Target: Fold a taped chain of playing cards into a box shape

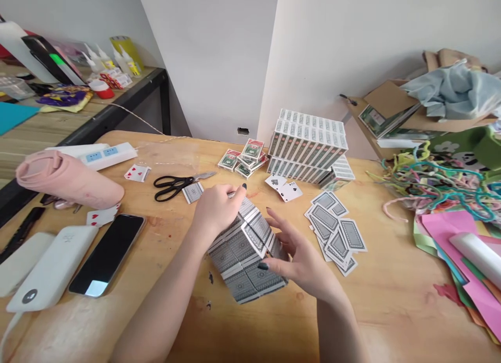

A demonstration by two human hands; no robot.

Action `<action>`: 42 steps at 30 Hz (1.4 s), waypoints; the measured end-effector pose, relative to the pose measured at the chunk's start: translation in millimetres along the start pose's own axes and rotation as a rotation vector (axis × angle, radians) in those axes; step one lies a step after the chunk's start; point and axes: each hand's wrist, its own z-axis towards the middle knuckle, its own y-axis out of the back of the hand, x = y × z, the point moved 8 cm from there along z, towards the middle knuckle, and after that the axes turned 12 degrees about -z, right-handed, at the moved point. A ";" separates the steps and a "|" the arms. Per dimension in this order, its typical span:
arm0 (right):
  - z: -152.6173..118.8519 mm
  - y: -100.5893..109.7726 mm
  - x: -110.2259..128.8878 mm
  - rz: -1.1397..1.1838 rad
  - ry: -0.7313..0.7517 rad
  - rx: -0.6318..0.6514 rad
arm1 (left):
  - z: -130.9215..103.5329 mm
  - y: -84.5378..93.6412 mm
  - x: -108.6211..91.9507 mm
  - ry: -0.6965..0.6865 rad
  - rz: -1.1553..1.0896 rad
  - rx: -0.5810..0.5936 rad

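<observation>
A box-shaped structure built from playing cards (239,271), with grey patterned backs outward, stands tilted in front of me. My left hand (219,212) grips its upper left edge, the thumb on top and the other fingers mostly hidden. My right hand (299,253) is curled round its right side, thumb at the front and fingers behind. One card (253,240) with a white border sits slightly askew near the top edge, close to my right thumb. To the right lies a loose pile of face-down cards (329,225). Black-handled scissors (176,185) lie left of my left hand, beside a single card (192,193).
Stacked card packs (307,144) stand at the back, with several loose packs (245,157) beside them. On the left are a phone (107,256), a white power bank (52,266), a pink roll (70,180) and a power strip (109,154). Coloured paper (450,232) and tangled pipe cleaners (446,180) fill the right.
</observation>
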 end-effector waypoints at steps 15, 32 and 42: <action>12.4 0.9 -24.7 0.153 0.011 -0.061 | 2.0 -9.4 0.5 0.040 0.148 0.038; 19.8 -16.6 -27.3 0.308 -0.164 -0.219 | -67.2 27.9 13.6 -0.112 -0.124 -0.357; 18.4 -32.4 -7.5 0.417 -0.149 -0.060 | -61.9 24.7 14.8 -0.225 -0.198 -0.484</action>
